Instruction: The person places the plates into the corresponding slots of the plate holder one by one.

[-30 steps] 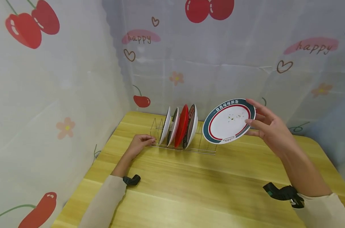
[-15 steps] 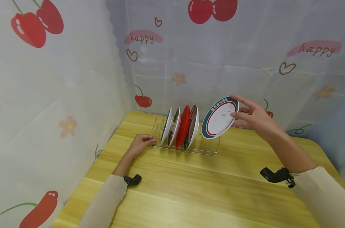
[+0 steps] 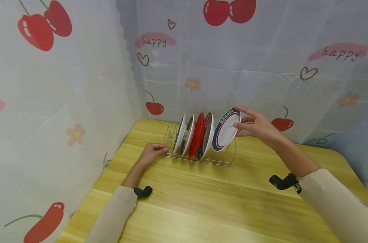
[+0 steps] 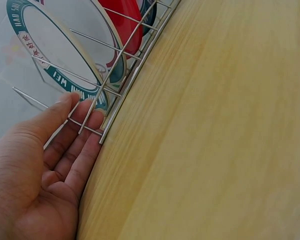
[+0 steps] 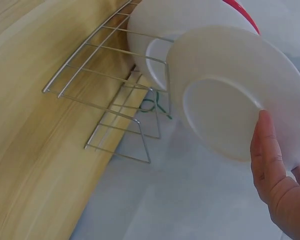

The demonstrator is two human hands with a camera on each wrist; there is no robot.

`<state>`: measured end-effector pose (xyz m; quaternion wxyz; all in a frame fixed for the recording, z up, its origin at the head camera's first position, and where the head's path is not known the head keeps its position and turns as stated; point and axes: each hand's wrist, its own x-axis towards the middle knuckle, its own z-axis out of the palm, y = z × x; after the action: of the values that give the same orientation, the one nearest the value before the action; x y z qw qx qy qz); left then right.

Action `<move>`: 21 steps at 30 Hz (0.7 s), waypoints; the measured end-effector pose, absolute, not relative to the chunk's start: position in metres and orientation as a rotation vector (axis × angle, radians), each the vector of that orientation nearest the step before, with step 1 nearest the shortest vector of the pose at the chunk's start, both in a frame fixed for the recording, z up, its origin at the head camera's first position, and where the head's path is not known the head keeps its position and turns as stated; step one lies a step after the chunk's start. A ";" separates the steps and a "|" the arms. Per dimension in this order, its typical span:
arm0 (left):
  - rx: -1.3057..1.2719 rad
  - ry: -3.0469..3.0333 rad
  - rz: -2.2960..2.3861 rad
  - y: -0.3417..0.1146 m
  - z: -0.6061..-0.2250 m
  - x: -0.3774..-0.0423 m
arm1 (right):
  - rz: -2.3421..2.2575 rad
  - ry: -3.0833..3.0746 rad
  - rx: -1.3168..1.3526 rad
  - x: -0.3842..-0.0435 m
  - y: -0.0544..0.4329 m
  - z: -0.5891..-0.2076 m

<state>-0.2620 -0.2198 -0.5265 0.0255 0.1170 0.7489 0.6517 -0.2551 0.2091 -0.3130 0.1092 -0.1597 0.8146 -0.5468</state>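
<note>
My right hand (image 3: 255, 127) pinches the rim of a white plate (image 3: 227, 130) with a dark teal border and red ring. The plate is tilted over the right part of a wire dish rack (image 3: 214, 162). Seen from the right wrist, the plate's white underside (image 5: 225, 100) is above the rack's bare wires, with the fingers against it. My left hand (image 3: 151, 153) holds the rack's left end, thumb and fingertips around the end wire in the left wrist view. Upright in the rack stand two white plates with dark rims, a red plate (image 3: 196, 135) and a brown-faced plate (image 3: 206, 136).
The rack stands on a wooden table (image 3: 184, 202) near its back edge. Behind and to the left hangs a pale curtain (image 3: 247, 87) printed with cherries and hearts. Each wrist wears a black camera mount, such as the right one (image 3: 284, 182).
My right hand has brought the teal-bordered plate leftward over the rack and turned it more edge-on, close beside the brown-faced plate. The left hand has stayed at the rack's end.
</note>
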 end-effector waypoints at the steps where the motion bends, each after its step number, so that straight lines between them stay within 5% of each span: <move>1: 0.365 2.323 2.013 -0.220 -0.528 -0.263 | -1.607 2.391 -0.471 -0.256 0.208 -0.314; 21: 0.380 2.380 2.012 -0.219 -0.531 -0.263 | -1.607 2.270 -0.535 -0.281 0.185 -0.345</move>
<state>-0.2631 -0.2190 -0.5307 0.0010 0.1210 0.7582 0.6407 -0.2813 0.1850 -0.3450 0.1542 -0.1868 0.7919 -0.5605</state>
